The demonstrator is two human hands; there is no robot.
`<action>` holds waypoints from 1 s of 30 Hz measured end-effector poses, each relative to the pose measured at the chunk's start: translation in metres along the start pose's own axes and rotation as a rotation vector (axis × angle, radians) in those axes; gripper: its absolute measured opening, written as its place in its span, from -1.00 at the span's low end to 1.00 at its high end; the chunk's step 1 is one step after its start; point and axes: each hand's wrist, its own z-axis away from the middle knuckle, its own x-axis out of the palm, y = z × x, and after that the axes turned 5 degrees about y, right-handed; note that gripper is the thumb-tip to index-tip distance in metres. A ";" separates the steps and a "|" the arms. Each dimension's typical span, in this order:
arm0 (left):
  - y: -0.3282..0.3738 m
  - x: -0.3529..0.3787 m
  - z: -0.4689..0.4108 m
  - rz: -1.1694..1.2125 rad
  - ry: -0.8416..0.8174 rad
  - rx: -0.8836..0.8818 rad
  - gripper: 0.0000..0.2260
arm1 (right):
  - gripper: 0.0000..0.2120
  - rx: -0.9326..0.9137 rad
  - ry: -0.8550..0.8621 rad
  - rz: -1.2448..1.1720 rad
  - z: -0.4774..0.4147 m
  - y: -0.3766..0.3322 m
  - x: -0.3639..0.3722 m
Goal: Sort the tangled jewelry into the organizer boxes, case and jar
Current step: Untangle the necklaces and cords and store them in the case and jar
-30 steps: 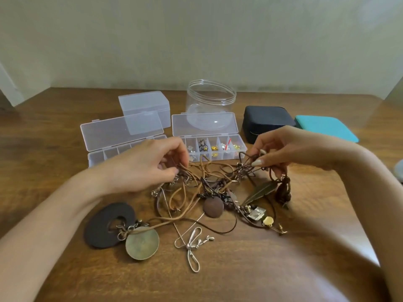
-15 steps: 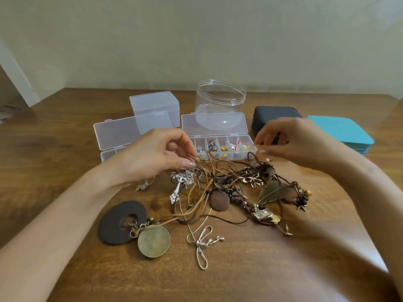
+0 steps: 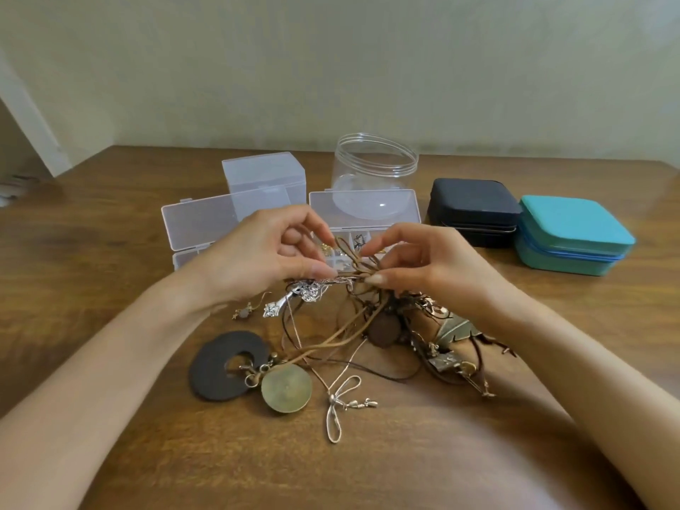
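A tangle of jewelry (image 3: 353, 333) lies mid-table: tan leather cords, silver charms, a dark ring pendant (image 3: 217, 366), a brass disc (image 3: 286, 389) and a brown round pendant (image 3: 384, 330). My left hand (image 3: 265, 252) and my right hand (image 3: 415, 259) meet above it. Both pinch the knotted tan cords (image 3: 355, 266), lifted off the table. Behind the hands stand two open clear organizer boxes: the left box (image 3: 198, 226) and the right box (image 3: 364, 211), which holds small pieces. A clear open jar (image 3: 375, 163) stands behind them.
A small closed clear box (image 3: 263, 174) sits at the back left. A dark case (image 3: 474, 211) and a teal case (image 3: 570, 233), both closed, stand to the right. Loose earrings (image 3: 244, 311) lie left of the tangle. The wooden table (image 3: 92, 288) ends at a wall behind.
My right hand has moved left to meet my left hand at the cord knot. Both have lifted the tan cords higher; the tangle has shifted under them.
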 end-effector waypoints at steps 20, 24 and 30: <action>-0.001 0.016 0.016 -0.644 -0.518 0.071 -0.46 | -0.84 -0.118 -0.428 0.603 0.005 -0.007 -0.020; -0.002 0.004 0.015 -0.646 -0.548 0.024 -0.39 | -0.89 -0.034 -0.440 0.522 0.006 -0.009 -0.032; -0.002 0.000 0.015 -0.661 -0.537 0.049 -0.43 | -0.91 -0.012 -0.219 0.218 0.002 -0.009 -0.033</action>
